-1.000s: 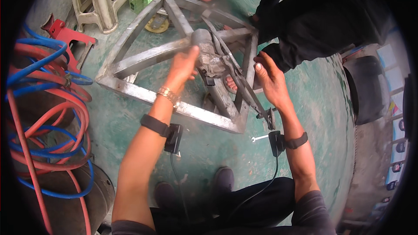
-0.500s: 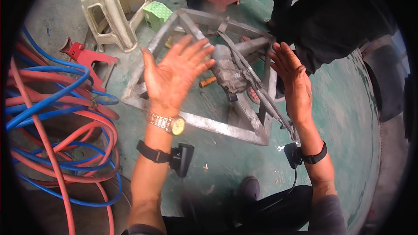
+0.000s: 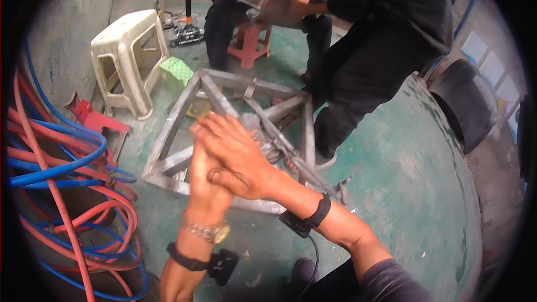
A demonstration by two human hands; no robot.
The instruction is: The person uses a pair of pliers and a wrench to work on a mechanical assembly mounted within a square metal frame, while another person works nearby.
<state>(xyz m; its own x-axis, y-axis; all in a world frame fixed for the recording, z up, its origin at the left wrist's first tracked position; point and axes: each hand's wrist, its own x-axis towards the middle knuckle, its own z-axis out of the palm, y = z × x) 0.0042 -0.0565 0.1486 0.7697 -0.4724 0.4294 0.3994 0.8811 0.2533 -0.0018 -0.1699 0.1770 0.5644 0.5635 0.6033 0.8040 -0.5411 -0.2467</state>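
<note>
My left hand [image 3: 202, 183] is raised in front of me, a gold-coloured watch [image 3: 221, 232] on its wrist. Across its palm lies my right hand [image 3: 241, 159], fingers stretched out flat, touching it. No object shows in either hand; the left fingers are mostly covered and slightly blurred, but seem extended. Both forearms wear black straps with small black devices. Beyond and below the hands, a grey metal frame [image 3: 170, 113] rests on the green floor. A metal bar with linkage [image 3: 268, 126] lies over it, and the grey part at its middle is partly hidden.
Red and blue hoses [image 3: 61, 162] coil at left, near a red stand [image 3: 100, 117]. A whitish stool [image 3: 127, 36] and green box [image 3: 177, 71] stand behind. One person sits on a red stool [image 3: 249, 45]; another, in black trousers [image 3: 358, 86], stands right of the frame.
My hands have come together from being apart, the right moving left onto the left one. The view has tilted up, showing more of the two people and the person's hands at the back.
</note>
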